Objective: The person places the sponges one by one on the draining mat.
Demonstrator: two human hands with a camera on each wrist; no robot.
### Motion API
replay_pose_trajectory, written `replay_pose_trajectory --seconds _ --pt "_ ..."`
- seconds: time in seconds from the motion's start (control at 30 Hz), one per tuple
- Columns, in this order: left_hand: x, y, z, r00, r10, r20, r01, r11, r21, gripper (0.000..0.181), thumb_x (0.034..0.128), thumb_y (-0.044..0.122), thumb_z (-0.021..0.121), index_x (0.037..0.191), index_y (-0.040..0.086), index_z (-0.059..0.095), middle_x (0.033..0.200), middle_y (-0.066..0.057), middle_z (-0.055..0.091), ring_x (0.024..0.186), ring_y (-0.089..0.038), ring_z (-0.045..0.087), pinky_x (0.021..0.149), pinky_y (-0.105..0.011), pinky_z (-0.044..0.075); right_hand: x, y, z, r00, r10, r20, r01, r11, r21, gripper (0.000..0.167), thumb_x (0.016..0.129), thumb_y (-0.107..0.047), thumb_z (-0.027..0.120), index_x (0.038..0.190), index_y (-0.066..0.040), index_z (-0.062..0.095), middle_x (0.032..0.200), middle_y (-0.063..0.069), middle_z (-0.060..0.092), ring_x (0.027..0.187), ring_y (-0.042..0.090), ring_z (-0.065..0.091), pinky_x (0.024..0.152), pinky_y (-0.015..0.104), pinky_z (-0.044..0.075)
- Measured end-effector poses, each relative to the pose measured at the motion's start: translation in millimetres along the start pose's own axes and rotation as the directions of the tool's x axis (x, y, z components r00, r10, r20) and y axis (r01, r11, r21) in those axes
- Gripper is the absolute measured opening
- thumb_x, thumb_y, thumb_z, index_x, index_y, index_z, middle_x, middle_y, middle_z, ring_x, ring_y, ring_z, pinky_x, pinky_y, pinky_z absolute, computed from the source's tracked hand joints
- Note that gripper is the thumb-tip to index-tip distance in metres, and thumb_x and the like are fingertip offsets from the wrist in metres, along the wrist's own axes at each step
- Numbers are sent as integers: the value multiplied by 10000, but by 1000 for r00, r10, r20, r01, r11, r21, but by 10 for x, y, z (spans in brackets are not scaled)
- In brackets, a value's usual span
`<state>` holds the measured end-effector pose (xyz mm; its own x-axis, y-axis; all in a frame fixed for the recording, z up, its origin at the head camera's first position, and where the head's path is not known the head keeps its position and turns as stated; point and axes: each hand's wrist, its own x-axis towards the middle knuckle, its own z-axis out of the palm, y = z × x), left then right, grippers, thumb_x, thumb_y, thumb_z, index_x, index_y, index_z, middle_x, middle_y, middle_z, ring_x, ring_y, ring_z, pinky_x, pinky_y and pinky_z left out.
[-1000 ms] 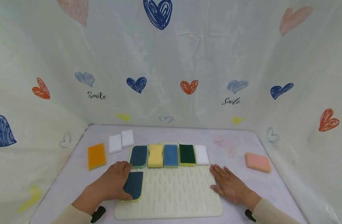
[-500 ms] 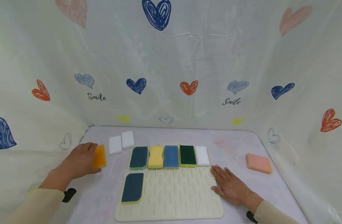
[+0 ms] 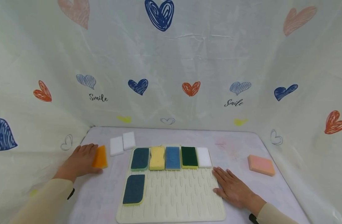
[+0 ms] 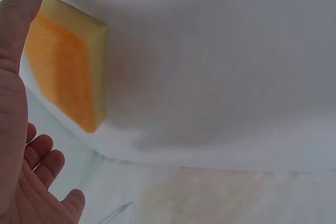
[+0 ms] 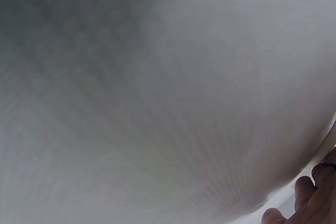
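Note:
At the table's left side, my left hand is spread over an orange sponge, its thumb in front and fingers behind. In the left wrist view, the sponge's orange face and pale yellow side show beyond the thumb; the fingertips stand apart from it. My right hand lies flat by the right edge of the cream ribbed mat, fingertips touching it. Along the mat's back edge sit a dark blue sponge, a yellow one, a blue one, a dark green one and a white one.
Another dark blue sponge lies on the mat's front left. Two white sponges, the nearer one and the farther one, lie behind the orange sponge. A pink sponge lies far right. A heart-printed curtain surrounds the table.
My left hand has left the dark blue sponge at the mat's front left and moved left to the orange sponge, where it has stayed for the last half second. My right hand stays put.

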<state>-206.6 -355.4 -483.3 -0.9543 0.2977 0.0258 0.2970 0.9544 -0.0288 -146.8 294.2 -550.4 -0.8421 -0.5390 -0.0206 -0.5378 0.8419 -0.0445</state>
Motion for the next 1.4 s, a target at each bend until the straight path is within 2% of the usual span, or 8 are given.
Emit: replay_pose_trajectory --seconds 0.37,0.63,0.87,1.0,1.07,1.17,1.27,1.4 --pt "-33 -12 -57 998 -25 63 24 999 25 1076 747 588 891 1396 -166 479 1383 -356 546 1264 -535 503 1109 -749 364 -10 1 49 1000 -18 -15 18 1000 -10 753 1099 -588 416 1631 -57 382 1705 99 371 1563 302 378 1220 147 -205" --pt "-47 -39 6 998 4 55 -8 998 59 1069 767 642 853 1370 -170 507 1336 -348 586 1215 -522 553 1077 -711 423 -53 -21 44 1000 -12 -14 12 1000 8 756 1094 -589 429 1626 -54 390 1699 106 382 1556 313 390 1216 146 -209" --pt "-26 -99 58 995 -13 94 10 999 36 1091 776 642 841 1390 -188 488 1358 -373 575 1243 -533 552 1077 -696 434 -39 -17 41 1000 -17 -15 16 1000 -13 754 1096 -587 425 1624 -49 392 1696 110 385 1552 308 396 1210 148 -220" --pt "-11 -115 68 995 -29 92 27 999 17 1129 751 651 853 1387 -200 471 1337 -388 567 1210 -553 545 1061 -702 439 -26 -23 43 1000 -18 -19 18 1000 -14 755 1095 -588 424 1622 -48 394 1694 113 388 1550 314 399 1211 150 -221" --pt "2 -109 63 997 -35 69 34 999 22 1151 734 658 861 1376 -209 461 1313 -392 565 1184 -554 539 1048 -700 445 -26 -31 37 1000 -16 -25 16 1000 -11 753 1094 -587 431 1621 -51 398 1692 107 393 1550 309 400 1247 170 -174" --pt "39 -92 40 999 -39 8 39 998 47 1170 719 662 865 1372 -212 440 1304 -397 552 1169 -553 523 1037 -701 444 -27 -41 22 999 -24 -46 23 999 -27 742 1092 -577 447 1610 -47 416 1678 111 416 1535 314 423 1327 316 78" --pt "91 -70 4 997 -25 -75 31 996 88 1173 706 658 876 1352 -215 434 1276 -407 544 1141 -562 523 1019 -699 451 -27 -44 6 997 -32 -67 29 999 -46 730 1093 -567 457 1603 -45 428 1667 112 434 1522 314 441 1243 452 295" --pt "168 -28 -40 990 -27 -141 43 993 108 1166 701 628 895 1345 -216 413 1268 -412 515 1132 -560 497 1037 -697 432 -18 -28 -6 997 -24 -77 20 999 -51 728 1091 -568 463 1600 -49 436 1664 105 440 1521 306 442 1235 449 317"
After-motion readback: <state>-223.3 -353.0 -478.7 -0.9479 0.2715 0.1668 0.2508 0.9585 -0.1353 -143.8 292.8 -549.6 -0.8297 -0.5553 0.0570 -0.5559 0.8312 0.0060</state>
